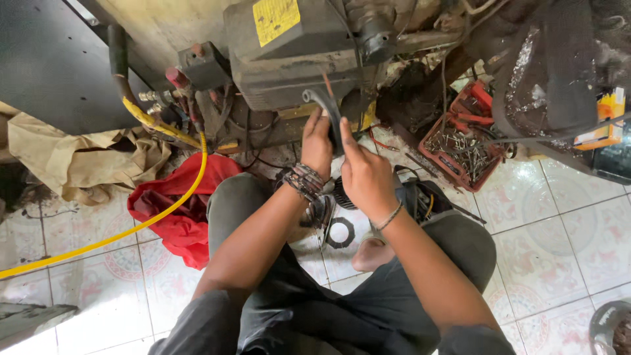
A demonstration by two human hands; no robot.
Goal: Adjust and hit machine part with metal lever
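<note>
A dirty black machine (296, 59) with a yellow label stands on the floor in front of me. From its underside a curved black metal lever (327, 108) sticks out. My left hand (317, 143), with several bracelets on the wrist, grips this lever from the left. Beside it, my right hand (363, 172) presses on the lever's lower part with the fingers pointing up. A black ring-shaped gasket (340, 233) lies on the tiles below my hands, between my knees. Part of a ribbed black part shows behind my wrists.
A yellow hose (131, 227) runs from the machine's brass fittings across the tiled floor to the left. A red cloth (177, 210) and a beige cloth (79, 158) lie at left. A red tray (460, 148) of nails and screws sits at right, near a yellow-orange box (608, 118).
</note>
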